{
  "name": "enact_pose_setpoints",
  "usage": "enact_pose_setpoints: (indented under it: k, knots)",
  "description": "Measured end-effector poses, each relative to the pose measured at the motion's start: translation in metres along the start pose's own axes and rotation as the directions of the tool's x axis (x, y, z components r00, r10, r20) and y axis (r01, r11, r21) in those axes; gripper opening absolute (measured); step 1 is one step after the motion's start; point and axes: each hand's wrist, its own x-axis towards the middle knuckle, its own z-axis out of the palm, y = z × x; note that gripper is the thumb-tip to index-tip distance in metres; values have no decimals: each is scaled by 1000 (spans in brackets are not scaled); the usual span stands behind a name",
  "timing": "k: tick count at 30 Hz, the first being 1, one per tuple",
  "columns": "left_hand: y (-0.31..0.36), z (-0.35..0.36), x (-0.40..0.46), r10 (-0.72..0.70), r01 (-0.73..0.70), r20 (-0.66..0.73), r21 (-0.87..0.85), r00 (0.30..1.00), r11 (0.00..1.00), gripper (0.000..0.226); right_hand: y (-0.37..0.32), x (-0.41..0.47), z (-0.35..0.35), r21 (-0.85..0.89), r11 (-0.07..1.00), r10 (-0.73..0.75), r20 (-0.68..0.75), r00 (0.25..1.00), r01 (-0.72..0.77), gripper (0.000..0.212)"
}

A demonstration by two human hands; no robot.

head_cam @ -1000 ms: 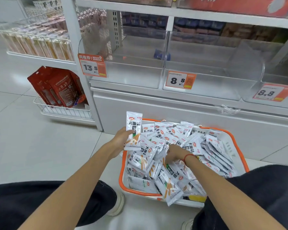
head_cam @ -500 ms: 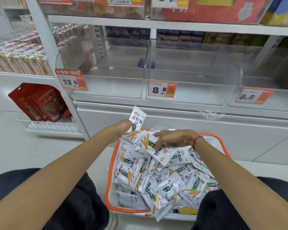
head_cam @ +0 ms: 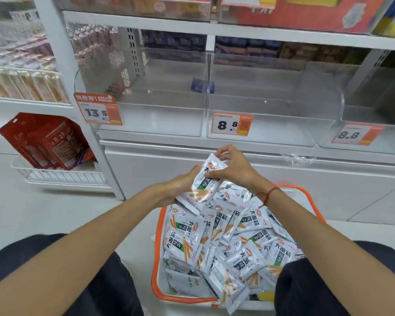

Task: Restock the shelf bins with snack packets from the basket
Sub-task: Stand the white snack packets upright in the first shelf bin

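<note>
Where they dug before, both hands now lift packets above basket.

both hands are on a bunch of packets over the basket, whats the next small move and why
Probably lift the held packets forward and up into the clear bin tagged 8.8 straight ahead. Both the left hand and right hand already grip the stack above the basket, and that bin looks bare and open at the top.
</note>
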Motion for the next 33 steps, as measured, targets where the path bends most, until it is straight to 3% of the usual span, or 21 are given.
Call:
enact_pose_setpoints:
  k: [3,6,7,9,11,14,17,20,22,24,25,27,30,33]
  knots:
    - [-9,1,9,22,-16,-141,48,990,999,67,13,3,18,-56,993,-111,-67,991,108,50]
    - [-24,2,15,19,-36,-415,-33,910,999,59,43,2,36,-40,998,42,-233,972,-52,37]
    - [-31,0,16,9,-36,-482,-46,876,998,56,54,1,40,-112,984,115,-210,971,-141,34]
    - [-41,-5,20,-19,-47,-538,-108,843,993,52,75,-6,51,-371,901,269,70,961,-225,45]
    - [-49,-11,21,-53,-77,-509,-231,859,970,49,85,-21,71,-516,838,363,286,887,-177,55]
    - [-59,-15,17,-76,-109,-460,-362,885,926,40,96,-34,100,-624,779,272,251,929,-59,45]
    - [-68,-20,13,-40,-157,-458,-385,888,910,35,94,-25,96,-558,825,289,275,917,-92,34]
    - [-71,-28,6,-39,-166,-491,-367,870,915,28,78,-8,62,-432,894,307,395,866,-120,32]
    - [-73,-36,2,3,-159,-542,-241,840,957,24,56,1,34,-361,928,273,482,832,-95,20]
    - [-76,-40,-4,130,-113,-551,65,824,992,33,32,6,15,-365,931,234,560,795,-17,16]
    - [-77,-40,-4,168,-83,-516,183,840,980,36,23,8,12,-366,930,212,594,776,26,21]
    - [-78,-35,-2,165,-77,-402,226,901,971,36,10,8,19,-308,949,148,627,765,69,16]
    - [-71,-17,-5,129,-93,-262,144,957,985,32,5,6,42,-148,986,15,522,853,73,16]
    - [-68,-10,-4,59,-76,-263,-54,963,996,43,13,10,54,-123,990,-30,276,961,67,34]
